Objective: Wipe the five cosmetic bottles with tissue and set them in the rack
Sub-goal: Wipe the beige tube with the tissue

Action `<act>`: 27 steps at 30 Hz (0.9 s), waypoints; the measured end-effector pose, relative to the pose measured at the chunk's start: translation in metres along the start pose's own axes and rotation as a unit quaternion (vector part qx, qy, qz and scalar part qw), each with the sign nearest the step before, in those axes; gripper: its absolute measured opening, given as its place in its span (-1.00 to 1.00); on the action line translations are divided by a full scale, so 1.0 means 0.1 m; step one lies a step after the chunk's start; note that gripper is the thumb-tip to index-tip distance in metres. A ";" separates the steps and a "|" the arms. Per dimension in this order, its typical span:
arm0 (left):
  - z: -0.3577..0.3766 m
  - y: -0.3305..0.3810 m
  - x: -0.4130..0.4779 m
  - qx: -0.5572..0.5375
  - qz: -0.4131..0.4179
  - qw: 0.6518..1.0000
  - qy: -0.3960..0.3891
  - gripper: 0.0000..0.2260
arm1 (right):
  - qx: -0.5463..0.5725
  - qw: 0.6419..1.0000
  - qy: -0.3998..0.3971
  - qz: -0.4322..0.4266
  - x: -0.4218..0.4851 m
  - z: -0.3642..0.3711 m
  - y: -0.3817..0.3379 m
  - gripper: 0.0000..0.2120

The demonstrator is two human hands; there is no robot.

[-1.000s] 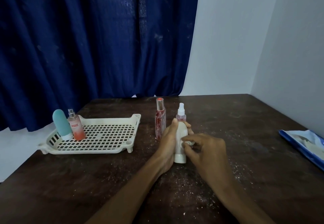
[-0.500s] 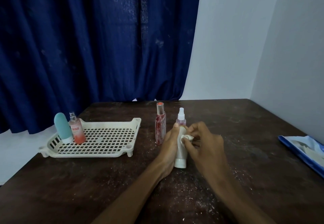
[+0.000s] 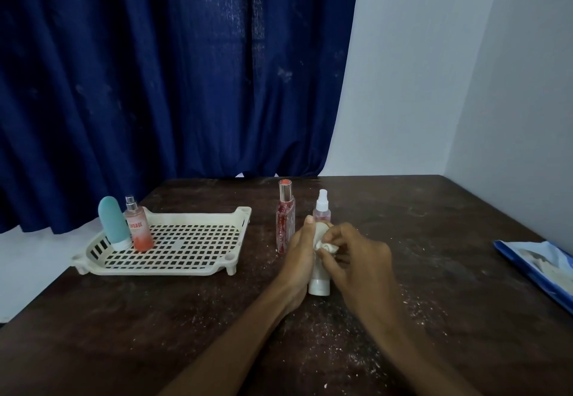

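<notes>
- Left hand [image 3: 298, 254]: fingers and thumb curled round a white tube bottle [image 3: 319, 286], holding it upright on its cap; the thumb tip reaches the tube's top.
- White tube bottle: stands cap-down on the table [image 3: 449, 234], between the two hands, its middle hidden by fingers.
- Right hand [image 3: 359, 261]: fingertips pinch a crumpled wad of white tissue [image 3: 328, 245] and press it to the tube's upper front.
- Pink spray bottle [image 3: 322, 209]: white nozzle, upright, just behind the held tube.
- Tall red bottle [image 3: 285, 219]: silver collar, coral cap, upright, just beside the left hand on its left.
- Cream plastic rack [image 3: 201, 216]: slotted floor, short feet, on the table's left part, well apart from the hands.
- Teal tube bottle [image 3: 112, 222]: upright in the rack's far-left corner.
- Peach spray bottle [image 3: 139, 229]: red lettering, upright in the rack, touching or just beside the teal one.
- White specks: scattered on the dark tabletop around the hands.
- Blue tissue packet [image 3: 541, 264]: at the table's right edge, partly out of view.
- Dark blue curtain [image 3: 155, 85]: hangs behind the table; pale wall [image 3: 434, 85] to its right.
</notes>
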State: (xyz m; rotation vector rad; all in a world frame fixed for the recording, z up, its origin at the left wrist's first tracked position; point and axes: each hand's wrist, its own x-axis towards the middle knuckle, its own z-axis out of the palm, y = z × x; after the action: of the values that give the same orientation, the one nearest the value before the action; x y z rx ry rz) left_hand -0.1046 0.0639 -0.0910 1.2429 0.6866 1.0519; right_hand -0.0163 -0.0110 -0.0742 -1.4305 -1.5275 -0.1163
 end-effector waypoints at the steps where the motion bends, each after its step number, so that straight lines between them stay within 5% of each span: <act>1: 0.00 0.00 0.00 -0.005 -0.002 1.000 0.001 -0.57 | 0.012 1.000 -0.005 0.011 -0.03 -0.05 0.01 -0.78; 4: 0.00 0.02 0.02 -0.018 -0.007 1.000 0.012 -0.55 | 0.113 0.986 0.029 0.119 -0.08 -0.26 0.04 -0.74; 10: 0.01 0.03 0.02 -0.014 -0.021 1.000 0.013 -0.52 | 0.337 0.898 0.022 0.281 -0.06 -0.35 0.07 -0.86; 19: 0.01 0.03 0.00 0.015 -0.026 0.998 0.054 -0.49 | 0.097 0.987 0.057 0.111 -0.06 -0.14 0.06 -0.92; 27: 0.01 0.02 0.02 0.015 -0.024 0.998 0.053 -0.55 | -0.043 0.997 0.056 -0.020 -0.10 -0.04 0.15 -0.76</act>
State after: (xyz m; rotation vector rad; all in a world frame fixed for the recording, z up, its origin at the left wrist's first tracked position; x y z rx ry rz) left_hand -0.1033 0.0653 -0.0889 1.1958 0.8130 1.0768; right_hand -0.0042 -0.0166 -0.0867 -1.4373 -1.4750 -0.2857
